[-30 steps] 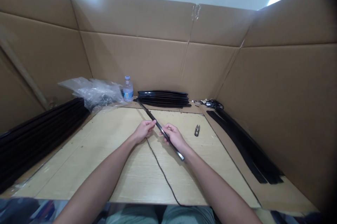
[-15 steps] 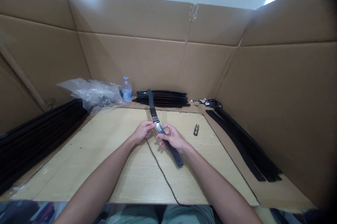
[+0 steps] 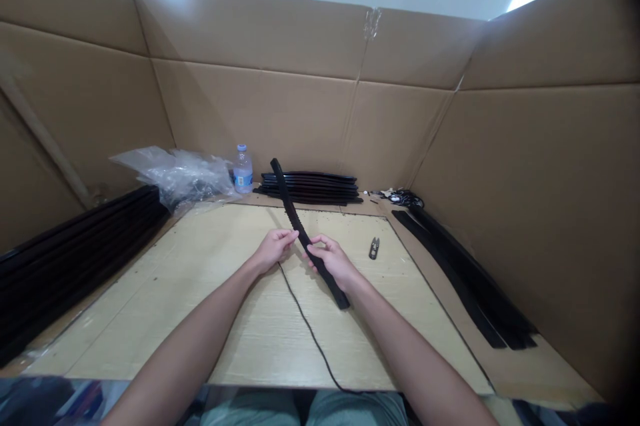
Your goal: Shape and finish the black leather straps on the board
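A long, slightly curved black strip [image 3: 330,281] slants across the middle of the head view, its far end raised. My right hand [image 3: 331,261] is closed around its lower half, thumb on top. Around the strip's middle, small ridges show where dark cord is wound. My left hand [image 3: 274,249] pinches the dark cord [image 3: 305,321] close against the strip's left side. From under that hand the cord trails down over the board to its near edge. Thread snips [image 3: 374,249] lie on the board to the right, apart from both hands.
A pale wooden board [image 3: 165,319] covers the work surface, with cardboard walls [image 3: 260,106] around it. Black strips are stacked at the back [image 3: 310,187], left [image 3: 75,266] and right [image 3: 460,279]. Clear plastic bags [image 3: 185,176], a water bottle [image 3: 243,171] and tangled cord [image 3: 405,197] stand behind.
The strip has been rolled about its length in my right hand. Its broad shiny face with pale wraps has turned away, and a dark, narrow side now shows. My left hand has barely moved.
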